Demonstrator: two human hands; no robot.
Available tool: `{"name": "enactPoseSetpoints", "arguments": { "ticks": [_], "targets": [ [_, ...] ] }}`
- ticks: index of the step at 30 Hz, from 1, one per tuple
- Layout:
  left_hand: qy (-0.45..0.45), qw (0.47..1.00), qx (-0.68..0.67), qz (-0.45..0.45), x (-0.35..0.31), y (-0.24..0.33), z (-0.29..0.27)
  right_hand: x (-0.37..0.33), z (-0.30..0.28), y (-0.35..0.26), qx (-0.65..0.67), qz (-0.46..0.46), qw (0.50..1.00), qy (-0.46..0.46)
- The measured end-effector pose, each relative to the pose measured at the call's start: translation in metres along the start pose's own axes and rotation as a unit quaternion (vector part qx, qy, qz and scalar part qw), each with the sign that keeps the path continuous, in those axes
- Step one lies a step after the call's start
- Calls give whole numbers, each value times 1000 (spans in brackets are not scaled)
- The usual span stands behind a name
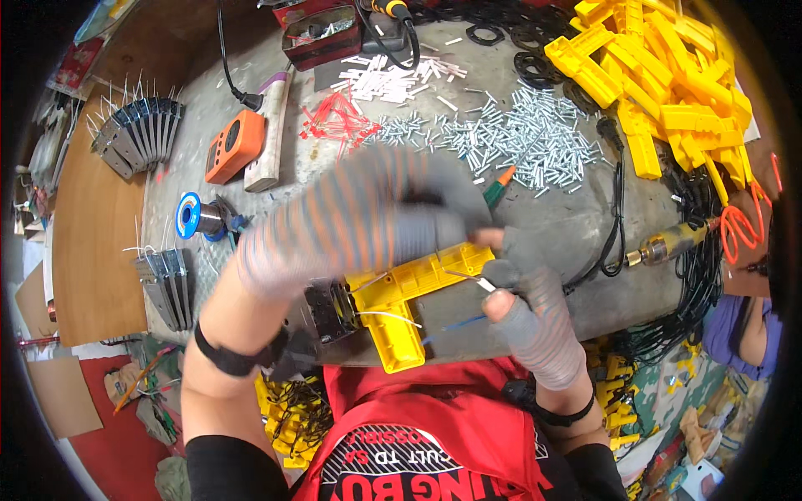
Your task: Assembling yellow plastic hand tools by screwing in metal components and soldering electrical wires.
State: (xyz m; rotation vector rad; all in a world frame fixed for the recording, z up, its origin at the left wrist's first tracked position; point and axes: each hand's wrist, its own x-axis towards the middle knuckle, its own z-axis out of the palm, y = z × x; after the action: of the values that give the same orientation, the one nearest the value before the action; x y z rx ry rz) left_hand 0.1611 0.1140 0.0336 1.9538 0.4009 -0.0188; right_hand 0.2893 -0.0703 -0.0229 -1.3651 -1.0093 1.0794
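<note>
We have an open yellow casing (409, 285) at the centre of the frame, hollow side up, its short leg pointing toward the lower edge. We judge the work to be partway along: a white wire (388, 317) lies loose across that leg, no cover sits over the hollow, and a black part (328, 311) lies at the casing's left end. Whether any screw is seated in it, we cannot tell.

Our left hand (426, 196), in a striped fingerless glove, reaches over the casing's upper side. It is blurred, its fingers look bent, and we cannot tell whether they hold anything. Our right hand (535, 305) is at the casing's right end, index finger well apart from the thumb; a small white sleeve (485, 285) on a thin dark lead seems pinched between the thumb and a gloved finger.

For room, the bench's (622, 313) front edge runs close below the casing's leg, so we have little space there. Above, a green-handled screwdriver (496, 189) lies close to our left fingertips, with the heap of screws (535, 138) beyond. A solder spool (196, 219) and metal plates (164, 288) limit the left. The barest stretch is right of our right hand, bounded by black cables (700, 280) and a power driver (672, 244).
</note>
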Motion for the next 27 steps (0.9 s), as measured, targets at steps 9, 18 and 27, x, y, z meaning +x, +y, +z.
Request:
{"name": "enactPoseSetpoints", "arguments": {
  "ticks": [9,18,27],
  "targets": [
    [39,893,446,-39,74,-33,21,2,1,8,85,0,990,117],
    [171,985,30,-4,-14,0,5,8,4,-9,67,50,975,204],
    [252,938,-229,-70,-65,-19,22,13,33,-14,0,-17,983,183]
  ]
}}
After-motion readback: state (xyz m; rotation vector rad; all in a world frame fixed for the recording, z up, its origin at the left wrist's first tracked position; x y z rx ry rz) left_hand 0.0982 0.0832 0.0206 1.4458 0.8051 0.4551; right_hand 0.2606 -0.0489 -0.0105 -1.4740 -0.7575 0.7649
